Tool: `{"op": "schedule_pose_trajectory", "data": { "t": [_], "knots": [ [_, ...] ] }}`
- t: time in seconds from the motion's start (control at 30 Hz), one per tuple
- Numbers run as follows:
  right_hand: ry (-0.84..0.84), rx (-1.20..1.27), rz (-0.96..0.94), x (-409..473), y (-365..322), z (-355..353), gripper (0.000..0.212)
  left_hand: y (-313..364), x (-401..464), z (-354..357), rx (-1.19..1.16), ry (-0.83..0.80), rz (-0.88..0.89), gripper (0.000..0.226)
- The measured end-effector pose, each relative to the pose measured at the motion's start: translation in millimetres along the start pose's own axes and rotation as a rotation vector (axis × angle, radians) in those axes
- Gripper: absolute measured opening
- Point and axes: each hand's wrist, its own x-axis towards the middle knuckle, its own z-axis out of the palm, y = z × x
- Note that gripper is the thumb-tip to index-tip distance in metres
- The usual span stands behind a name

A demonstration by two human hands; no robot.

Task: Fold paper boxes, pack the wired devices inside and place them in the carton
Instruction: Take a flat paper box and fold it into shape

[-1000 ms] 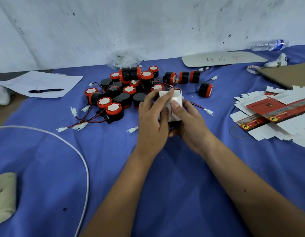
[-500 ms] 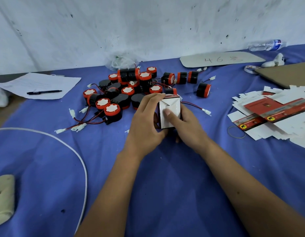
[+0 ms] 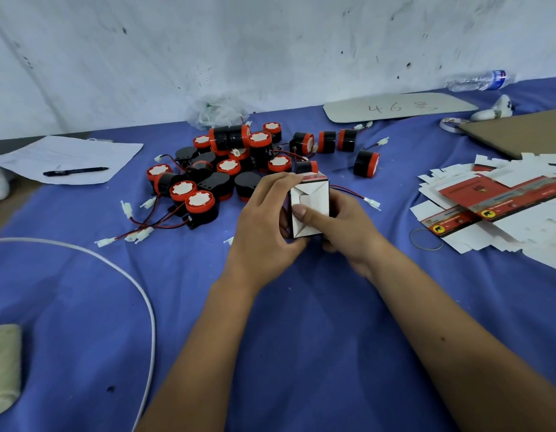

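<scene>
A small paper box (image 3: 314,198), white flaps with a red top edge, is held upright between both hands above the blue cloth. My left hand (image 3: 264,226) wraps round its left side. My right hand (image 3: 345,232) grips its right side, and the thumb presses on the folded white flaps. Behind the hands lies a pile of several black and red wired devices (image 3: 227,169) with red and black leads and white plugs. A stack of flat, unfolded box blanks (image 3: 501,201) lies to the right. Brown cardboard (image 3: 526,132) shows at the far right.
A white cable (image 3: 127,275) curves across the cloth at left. A sheet of paper with a black pen (image 3: 75,171) lies at back left. A grey board (image 3: 398,109), a water bottle (image 3: 479,82) and a rubber band (image 3: 426,240) are to the right. A cream cloth (image 3: 4,366) sits bottom left.
The box has been turned so its white flap end faces me. My right thumb has pushed the flaps in, and both hands have shifted slightly towards me.
</scene>
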Motion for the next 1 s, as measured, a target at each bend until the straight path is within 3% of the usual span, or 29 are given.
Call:
{"op": "schedule_pose_trajectory", "data": {
  "t": [0.1, 0.2, 0.33, 0.6, 0.8, 1.0],
  "knots": [
    [-0.083, 0.103, 0.029, 0.1, -0.5, -3.2, 0.020, 1.3, 0.8, -0.2, -0.015, 0.023, 0.000, 0.078],
    [-0.158, 0.158, 0.026, -0.8, -2.0, -6.0, 0.031, -3.6, 1.0, -3.6, -0.003, 0.044, -0.037, 0.075],
    [-0.091, -0.028, -0.044, -1.3, -3.5, -4.5, 0.031, -7.0, -0.4, -6.6, 0.010, 0.030, -0.081, 0.073],
    [-0.021, -0.119, -0.078, -0.6, -0.6, 0.9, 0.021, -3.7, -2.0, -1.7, 0.025, 0.020, -0.051, 0.073],
    [0.101, -0.232, -0.124, 2.5, 5.6, 0.7, 0.025, 2.2, -1.2, 4.5, 0.023, -0.029, -0.015, 0.075],
    [-0.121, 0.190, -0.079, 6.2, -2.2, -11.3, 0.025, -3.8, -0.4, 0.1, -0.053, 0.057, -0.026, 0.078]
  ]
}}
